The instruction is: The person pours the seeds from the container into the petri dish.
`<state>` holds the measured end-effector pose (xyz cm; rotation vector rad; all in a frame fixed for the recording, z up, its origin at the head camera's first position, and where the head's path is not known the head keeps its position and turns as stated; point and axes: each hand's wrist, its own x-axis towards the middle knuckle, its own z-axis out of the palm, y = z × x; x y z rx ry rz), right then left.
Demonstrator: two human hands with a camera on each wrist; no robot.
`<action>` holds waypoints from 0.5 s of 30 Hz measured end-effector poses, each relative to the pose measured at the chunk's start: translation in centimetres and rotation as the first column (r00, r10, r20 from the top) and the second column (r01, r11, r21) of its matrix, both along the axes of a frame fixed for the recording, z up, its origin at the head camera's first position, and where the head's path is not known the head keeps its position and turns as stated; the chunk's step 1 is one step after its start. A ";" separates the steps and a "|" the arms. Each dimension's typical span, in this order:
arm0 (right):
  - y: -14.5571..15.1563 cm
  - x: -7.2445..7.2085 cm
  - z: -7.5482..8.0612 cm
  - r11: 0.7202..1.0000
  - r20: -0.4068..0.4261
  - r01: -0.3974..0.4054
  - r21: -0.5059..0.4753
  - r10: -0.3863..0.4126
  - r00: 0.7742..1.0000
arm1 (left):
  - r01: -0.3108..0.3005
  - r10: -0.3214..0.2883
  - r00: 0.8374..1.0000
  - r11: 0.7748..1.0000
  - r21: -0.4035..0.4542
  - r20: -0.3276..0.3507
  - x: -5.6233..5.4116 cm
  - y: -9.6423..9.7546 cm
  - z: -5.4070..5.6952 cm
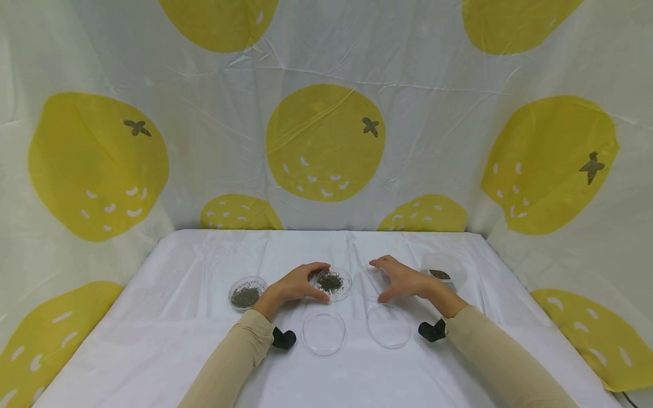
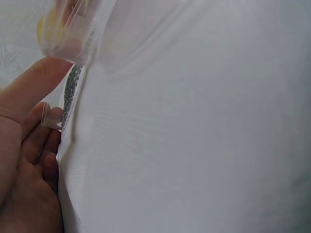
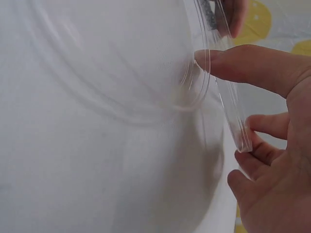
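Observation:
Near the middle of the white table, my left hand (image 1: 297, 284) holds a clear petri dish (image 1: 331, 283) with dark green dried flakes in it, thumb at the near side and fingers at the far side. To its right, my right hand (image 1: 405, 280) holds an empty clear petri dish (image 1: 370, 285) by opposite sides. In the right wrist view that dish's wall (image 3: 240, 128) lies between thumb and fingers. The left wrist view shows the flakes (image 2: 71, 92) edge-on beside the left thumb (image 2: 41, 80). Two clear round dish pieces (image 1: 323, 333) (image 1: 389, 326) lie on the cloth nearer me.
Another petri dish (image 1: 247, 294) of green flakes stands left of my left wrist. Behind my right wrist is a clear container (image 1: 441, 275) with dark flakes, partly hidden by that arm. A lemon-print curtain (image 1: 326, 141) hangs along the table's back edge.

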<state>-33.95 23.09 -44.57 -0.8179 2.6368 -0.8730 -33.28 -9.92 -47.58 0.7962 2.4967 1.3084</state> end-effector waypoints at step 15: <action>-0.7 0.2 0.1 0.972 0.177 0.068 -0.223 -0.028 0.984 | -0.004 0.004 1.000 1.000 0.017 0.015 0.1 0.1 0.2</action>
